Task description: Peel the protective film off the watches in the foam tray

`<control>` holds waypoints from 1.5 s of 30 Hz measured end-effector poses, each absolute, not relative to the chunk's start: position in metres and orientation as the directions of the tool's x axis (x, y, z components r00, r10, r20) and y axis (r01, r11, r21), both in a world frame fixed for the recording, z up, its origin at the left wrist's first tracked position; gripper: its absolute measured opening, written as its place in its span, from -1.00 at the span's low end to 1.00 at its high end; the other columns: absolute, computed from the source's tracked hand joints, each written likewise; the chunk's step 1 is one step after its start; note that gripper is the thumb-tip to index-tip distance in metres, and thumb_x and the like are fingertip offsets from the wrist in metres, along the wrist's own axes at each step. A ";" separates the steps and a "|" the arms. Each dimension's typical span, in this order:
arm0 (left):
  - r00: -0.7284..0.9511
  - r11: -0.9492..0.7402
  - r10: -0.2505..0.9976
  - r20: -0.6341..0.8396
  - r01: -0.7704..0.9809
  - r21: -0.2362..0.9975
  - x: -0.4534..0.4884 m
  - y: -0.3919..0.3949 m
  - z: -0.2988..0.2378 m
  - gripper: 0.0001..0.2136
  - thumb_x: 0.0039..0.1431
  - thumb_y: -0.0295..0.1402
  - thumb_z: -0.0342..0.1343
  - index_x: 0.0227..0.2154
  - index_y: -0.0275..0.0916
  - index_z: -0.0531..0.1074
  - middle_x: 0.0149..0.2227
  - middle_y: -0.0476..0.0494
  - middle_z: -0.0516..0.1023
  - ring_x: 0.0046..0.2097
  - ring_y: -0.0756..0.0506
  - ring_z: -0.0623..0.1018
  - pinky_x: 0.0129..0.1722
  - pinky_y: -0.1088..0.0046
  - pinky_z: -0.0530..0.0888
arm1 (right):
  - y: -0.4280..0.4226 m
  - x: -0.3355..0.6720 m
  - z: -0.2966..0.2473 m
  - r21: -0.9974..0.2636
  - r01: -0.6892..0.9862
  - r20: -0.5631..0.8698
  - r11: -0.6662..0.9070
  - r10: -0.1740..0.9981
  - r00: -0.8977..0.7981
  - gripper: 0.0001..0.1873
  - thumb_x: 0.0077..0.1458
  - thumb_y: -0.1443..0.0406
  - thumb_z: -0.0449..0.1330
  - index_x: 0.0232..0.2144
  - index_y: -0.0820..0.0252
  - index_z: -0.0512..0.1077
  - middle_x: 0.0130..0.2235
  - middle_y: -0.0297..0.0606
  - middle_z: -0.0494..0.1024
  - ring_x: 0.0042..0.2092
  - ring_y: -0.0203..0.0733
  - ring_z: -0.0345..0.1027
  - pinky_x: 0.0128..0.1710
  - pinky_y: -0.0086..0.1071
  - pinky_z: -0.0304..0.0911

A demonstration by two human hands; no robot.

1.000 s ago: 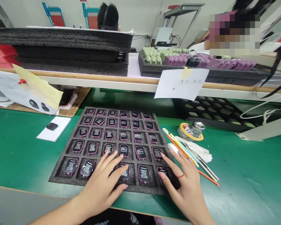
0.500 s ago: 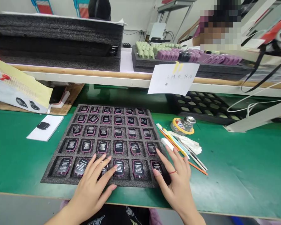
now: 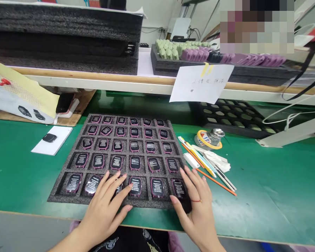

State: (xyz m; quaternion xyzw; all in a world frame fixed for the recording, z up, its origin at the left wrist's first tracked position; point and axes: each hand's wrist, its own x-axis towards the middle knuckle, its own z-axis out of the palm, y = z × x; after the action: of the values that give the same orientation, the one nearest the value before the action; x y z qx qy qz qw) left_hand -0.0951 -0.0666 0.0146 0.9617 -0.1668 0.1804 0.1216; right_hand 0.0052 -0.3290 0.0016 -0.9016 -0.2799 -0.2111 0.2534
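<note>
A dark foam tray (image 3: 152, 203) divided into compartments lies on the green table, with a purple-framed smartwatch in each visible compartment and small white text on the screens. My left hand (image 3: 105, 206) rests spread over the front row, partly hiding one watch; its index fingertip touches or hovers by a neighbouring watch (image 3: 135, 187). At the tray's front right corner is my right hand (image 3: 198, 208), fingers apart and holding nothing. Its thumb is beside the corner watch (image 3: 178, 188), whose screen shows between thumb and fingers.
Right of the tray lie coloured sticks (image 3: 215, 183), a white cloth (image 3: 220, 161) and a tape roll (image 3: 208, 140) with a metal-capped jar. A black watch case (image 3: 49, 137) sits on a white pad (image 3: 54, 147) at left. Across the back runs a shelf (image 3: 152, 78); a person is behind it.
The camera view has shifted slightly. My right hand has drawn a little to the side, so the corner watch shows more. My left hand keeps almost the same place over the tray.
</note>
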 end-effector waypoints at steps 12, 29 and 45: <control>0.865 -0.905 -0.277 0.419 -0.381 0.190 -0.095 -0.067 0.013 -0.59 0.28 -0.42 0.08 0.18 -0.32 0.29 0.27 -0.22 0.19 0.32 -0.25 0.15 0.28 -0.07 0.14 | -0.333 0.018 -0.007 -0.268 0.567 0.521 -0.779 0.378 0.765 -0.39 0.30 0.11 0.01 0.31 0.22 0.13 0.32 -0.06 0.07 0.35 0.12 -0.05 0.24 0.12 0.03; 0.868 -0.904 -0.246 0.432 -0.366 0.220 -0.095 -0.070 0.016 -0.59 0.27 -0.44 0.10 0.18 -0.22 0.34 0.31 -0.24 0.12 0.33 -0.30 0.14 0.25 -0.15 0.16 | -0.319 -0.023 0.000 -0.254 0.762 0.516 -0.596 0.583 0.628 -0.52 0.17 0.26 0.15 0.14 0.09 0.32 0.25 -0.14 0.20 0.31 0.16 0.01 0.24 0.16 -0.04; 0.869 -0.906 -0.212 0.447 -0.346 0.243 -0.097 -0.071 0.011 -0.59 0.27 -0.42 0.10 0.18 -0.24 0.32 0.29 -0.25 0.16 0.32 -0.28 0.17 0.26 -0.12 0.17 | -0.350 -0.024 -0.009 -0.362 0.641 0.635 -0.677 0.324 0.702 -0.64 0.16 0.39 0.12 0.02 0.13 0.40 0.11 -0.08 0.36 0.19 0.11 0.21 0.17 0.19 0.10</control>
State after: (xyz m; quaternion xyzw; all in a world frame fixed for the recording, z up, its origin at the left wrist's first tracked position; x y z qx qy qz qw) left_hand -0.0966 -0.0714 0.0107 0.9535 -0.1463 0.2097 0.1598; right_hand -0.0244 -0.3499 -0.0086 -0.8748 -0.2756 -0.2707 0.2925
